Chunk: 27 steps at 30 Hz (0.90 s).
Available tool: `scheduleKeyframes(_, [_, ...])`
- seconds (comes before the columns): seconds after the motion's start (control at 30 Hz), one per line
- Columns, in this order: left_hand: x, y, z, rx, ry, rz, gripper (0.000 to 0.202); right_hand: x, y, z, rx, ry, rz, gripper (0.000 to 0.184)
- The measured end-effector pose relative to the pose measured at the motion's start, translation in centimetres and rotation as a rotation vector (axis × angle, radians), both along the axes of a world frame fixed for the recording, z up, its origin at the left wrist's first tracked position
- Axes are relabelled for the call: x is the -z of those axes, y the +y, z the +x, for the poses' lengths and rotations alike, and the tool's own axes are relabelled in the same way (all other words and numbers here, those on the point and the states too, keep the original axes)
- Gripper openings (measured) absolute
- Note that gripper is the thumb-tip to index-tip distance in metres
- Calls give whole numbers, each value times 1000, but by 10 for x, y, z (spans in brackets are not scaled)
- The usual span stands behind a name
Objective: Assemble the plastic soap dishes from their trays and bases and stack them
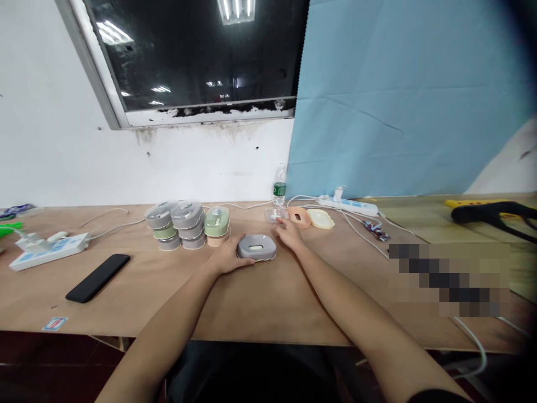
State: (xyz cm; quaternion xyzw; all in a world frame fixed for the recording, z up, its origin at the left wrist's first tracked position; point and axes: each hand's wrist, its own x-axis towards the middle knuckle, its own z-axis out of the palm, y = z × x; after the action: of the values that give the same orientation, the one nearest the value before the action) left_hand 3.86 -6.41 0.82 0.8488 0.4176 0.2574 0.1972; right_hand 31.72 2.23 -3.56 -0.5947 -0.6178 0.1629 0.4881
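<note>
A grey rounded plastic box (257, 247) with an oval slot in its top sits on the table in front of me. My left hand (229, 255) is wrapped round its left side, thumb along the front edge and fingers behind. Just beyond the box to the right, my right hand (288, 233) has its fingertips closed on the near edge of a clear plastic cover (274, 214). Beside that cover lie an orange slotted piece (305, 219) and a pale yellow tray (322, 219).
Stacked grey boxes (187, 215) and a green-topped stack (217, 221) stand left of my hands. A black phone (98, 278) and a power strip (50, 252) lie farther left. Behind stand a water bottle (279, 186) and another power strip (354, 207) with trailing cables.
</note>
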Motion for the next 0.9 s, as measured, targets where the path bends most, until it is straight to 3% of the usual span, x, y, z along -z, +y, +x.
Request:
scheduleKeyframes(0.17, [1,-1,1,-13,-13,5,95,-7,-11,-7,-55,-43,57,35])
scheduleKeyframes(0.4, [-1,-1,2,-163,-146,102,83,-24,-41,-30,-442,-200,71,44])
scheduleKeyframes(0.53, [-5,-1,1,-258,-216,106,78,-31,-51,-36,-515,-375,184,51])
scheduleKeyframes(0.63, [-7,-2,-2,-317,-263,63,71,-33,-53,-39,-467,-438,235,59])
scheduleKeyframes(0.73, [-7,-1,-5,-306,-295,84,63,-31,-50,-41,-345,-389,229,46])
scheduleKeyframes(0.9, [-3,0,-4,-133,-289,72,72,-25,-26,-28,-60,130,178,26])
